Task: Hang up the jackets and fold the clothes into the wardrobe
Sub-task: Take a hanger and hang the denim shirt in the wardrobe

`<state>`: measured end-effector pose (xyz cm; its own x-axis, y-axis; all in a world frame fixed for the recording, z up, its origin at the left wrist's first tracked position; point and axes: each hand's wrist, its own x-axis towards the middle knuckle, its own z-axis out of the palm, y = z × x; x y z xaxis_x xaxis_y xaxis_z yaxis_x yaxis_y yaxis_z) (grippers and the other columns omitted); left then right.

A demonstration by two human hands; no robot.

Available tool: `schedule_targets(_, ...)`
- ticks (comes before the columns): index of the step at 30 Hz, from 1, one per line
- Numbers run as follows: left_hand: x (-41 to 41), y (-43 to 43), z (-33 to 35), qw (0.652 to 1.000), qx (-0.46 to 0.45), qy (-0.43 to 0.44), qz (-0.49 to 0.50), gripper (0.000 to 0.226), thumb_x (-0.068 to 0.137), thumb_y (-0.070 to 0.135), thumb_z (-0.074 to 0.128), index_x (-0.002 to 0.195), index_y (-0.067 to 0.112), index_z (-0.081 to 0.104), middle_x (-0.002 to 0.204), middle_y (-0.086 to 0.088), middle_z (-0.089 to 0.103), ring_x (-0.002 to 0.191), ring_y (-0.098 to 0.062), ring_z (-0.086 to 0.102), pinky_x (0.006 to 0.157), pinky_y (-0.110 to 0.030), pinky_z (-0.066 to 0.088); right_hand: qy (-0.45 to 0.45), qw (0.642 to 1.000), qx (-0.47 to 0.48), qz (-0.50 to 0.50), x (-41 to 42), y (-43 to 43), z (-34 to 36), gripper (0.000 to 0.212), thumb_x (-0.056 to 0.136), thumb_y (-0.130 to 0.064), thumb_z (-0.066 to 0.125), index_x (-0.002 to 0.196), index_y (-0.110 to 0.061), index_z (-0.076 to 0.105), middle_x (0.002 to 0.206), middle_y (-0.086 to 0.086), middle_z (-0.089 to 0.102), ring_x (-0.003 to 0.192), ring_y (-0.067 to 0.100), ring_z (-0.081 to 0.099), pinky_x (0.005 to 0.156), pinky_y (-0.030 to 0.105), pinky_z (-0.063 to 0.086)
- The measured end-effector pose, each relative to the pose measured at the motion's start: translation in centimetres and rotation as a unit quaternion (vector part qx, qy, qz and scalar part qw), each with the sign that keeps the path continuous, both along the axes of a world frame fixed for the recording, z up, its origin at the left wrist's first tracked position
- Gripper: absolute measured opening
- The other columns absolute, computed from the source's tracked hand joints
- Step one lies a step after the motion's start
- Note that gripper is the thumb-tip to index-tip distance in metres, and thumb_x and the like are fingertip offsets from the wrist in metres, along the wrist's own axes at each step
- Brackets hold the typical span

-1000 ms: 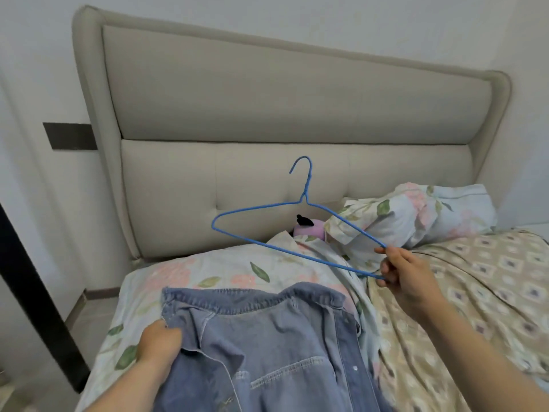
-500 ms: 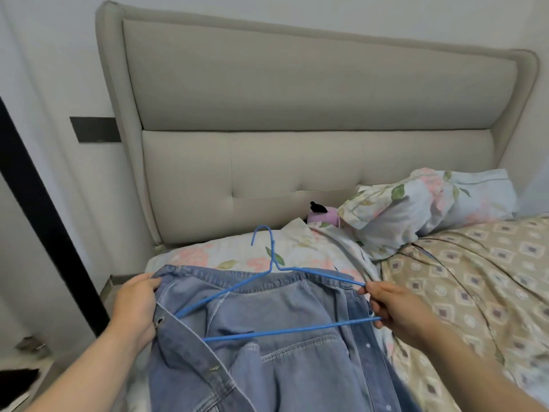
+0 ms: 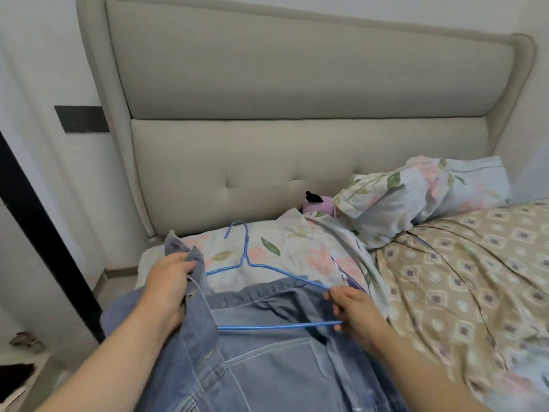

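Denim jacket (image 3: pixel 267 367) lies spread on the near left part of the bed, its collar toward the padded beige headboard (image 3: pixel 297 84) and its lower part running out of the bottom of the view. The left hand (image 3: pixel 169 289) grips the jacket's left front edge, fingers curled round the cloth, and holds that flap raised off the bed. A blue wire hanger (image 3: pixel 279 326) lies across the collar area. Its bottom bar crosses the denim, its hook rests on the floral pillowcase (image 3: pixel 297 251) and points toward the headboard, and its left shoulder is hidden behind the raised flap. The right hand (image 3: pixel 353 313) pinches the hanger's right corner between thumb and fingers, touching the jacket's right side. To the right lies a tan quilt (image 3: pixel 460 278) with a diamond print, a second floral pillow (image 3: pixel 416 197) leans on the headboard, and just beside it sits a small purple toy (image 3: pixel 319 205) — only partly in sight.
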<state>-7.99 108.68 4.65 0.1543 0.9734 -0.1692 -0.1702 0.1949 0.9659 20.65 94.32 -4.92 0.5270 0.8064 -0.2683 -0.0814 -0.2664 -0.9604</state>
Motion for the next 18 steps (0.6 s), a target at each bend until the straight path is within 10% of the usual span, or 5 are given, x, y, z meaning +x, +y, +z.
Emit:
schedule_targets(5, -1.7, -0.6, -7.6, 0.941, 0.045, 0.312, -0.122, 0.010, 0.090, -0.002, 0.052, 0.080, -0.001, 0.055, 0.063, -0.015, 0.053, 0.053, -0.021, 0.051, 0.050, -0.030, 0.036, -0.265, 0.951, -0.137, 0.082, -1.0, -0.5, -3.6, 0.032, 0.099, -0.025, 0.050, 0.070, -0.014, 0.050, 0.067, 0.003, 0.052, 0.060, 0.016, 0.047, 0.061, 0.032, 0.040)
schedule_targets(8, -3.9, -0.6, -11.1, 0.840, 0.060, 0.475, -0.256, 0.012, 0.089, 0.016, 0.062, 0.082, 0.008, 0.061, 0.062, -0.002, 0.060, 0.056, -0.015, 0.056, 0.054, -0.025, 0.038, -0.309, 0.944, -0.117, 0.017, 0.2, 0.1, -3.4, 0.025, 0.095, -0.013, 0.049, 0.073, -0.005, 0.058, 0.073, 0.009, 0.063, 0.069, 0.027, 0.058, 0.067, 0.039, 0.047)
schedule_targets(12, -6.3, -0.1, -13.3, 0.781, 0.218, 0.575, -0.109, 0.009, 0.088, 0.023, 0.069, 0.090, 0.015, 0.068, 0.087, -0.006, 0.068, 0.088, -0.025, 0.063, 0.073, -0.032, 0.046, -0.326, 0.922, -0.177, 0.111, 0.2, 1.3, -2.9, 0.025, 0.092, -0.024, 0.059, 0.070, -0.014, 0.060, 0.069, 0.001, 0.061, 0.062, 0.015, 0.053, 0.057, 0.028, 0.041)
schedule_targets(18, -8.1, 2.7, -14.1, 0.733, 0.141, 0.662, -0.070, 0.081, 0.070, 0.049, 0.079, 0.131, 0.010, 0.043, 0.127, -0.011, 0.058, 0.118, -0.032, 0.054, 0.096, -0.042, 0.045, -0.256, 0.952, -0.119, 0.114, 0.1, 1.9, -3.5, 0.042, 0.089, -0.016, 0.068, 0.058, -0.014, 0.039, 0.055, 0.000, 0.031, 0.050, 0.012, 0.028, 0.047, 0.022, 0.027)
